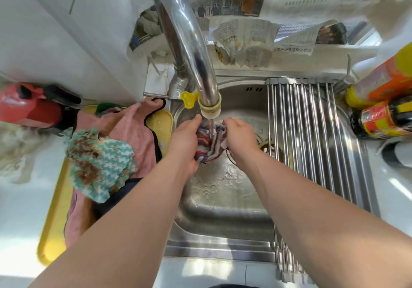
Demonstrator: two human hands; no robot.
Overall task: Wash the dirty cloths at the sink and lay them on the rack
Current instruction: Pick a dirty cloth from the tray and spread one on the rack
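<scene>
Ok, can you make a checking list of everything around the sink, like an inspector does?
Surface: steel sink, wet, with water running from the tap.
Job's things: striped cloth under the stream; stained green-white cloth and pink cloth on the yellow tray; rack over the sink's right side.
Clutter: orange bottle and dark bottle right of the rack; red object at far left.
Hands: left hand and right hand both grip the striped cloth.
Cables: nothing seen.
Surroundings: newspaper sheets behind the tap.
</scene>
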